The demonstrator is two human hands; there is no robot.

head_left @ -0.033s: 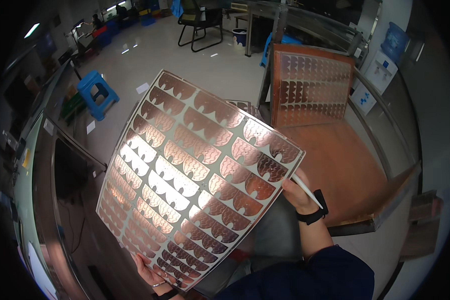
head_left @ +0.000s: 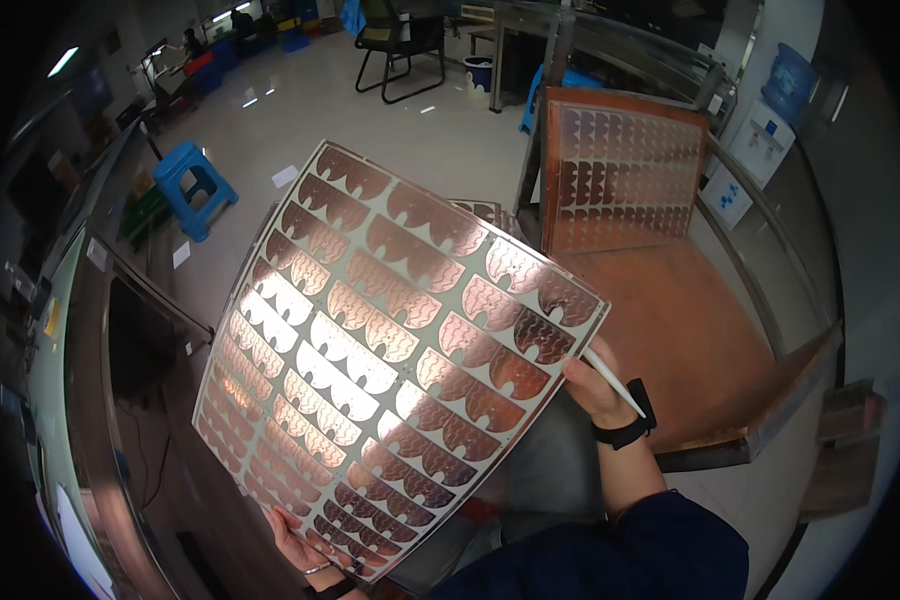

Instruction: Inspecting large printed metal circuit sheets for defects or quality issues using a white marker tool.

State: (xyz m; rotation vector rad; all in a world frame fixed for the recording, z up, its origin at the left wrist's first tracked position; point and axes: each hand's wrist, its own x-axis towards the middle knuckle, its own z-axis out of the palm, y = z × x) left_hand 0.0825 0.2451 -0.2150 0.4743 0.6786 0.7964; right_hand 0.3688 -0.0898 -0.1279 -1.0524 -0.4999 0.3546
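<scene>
A large circuit board panel [head_left: 448,298], pale green-grey with rows of copper half-round shapes, is held up tilted before me. My right hand [head_left: 596,388] is closed on its right edge, the thumb along the front near the corner. That same hand also has a thin white pen-like stick [head_left: 618,378], pointing down toward my dark wristband. At the panel's bottom edge my left hand [head_left: 295,542] grips it, fingers partly over the front. A bright band of reflected light crosses the copper. The panel hides whatever lies right behind it.
To the right stands an orange-brown tray-like stand [head_left: 670,330] with another copper-patterned panel [head_left: 630,170] leaning at its back. A blue stool [head_left: 192,185], a dark chair [head_left: 402,45] and a water dispenser [head_left: 765,140] stand farther off. A long bench [head_left: 70,330] runs along the left.
</scene>
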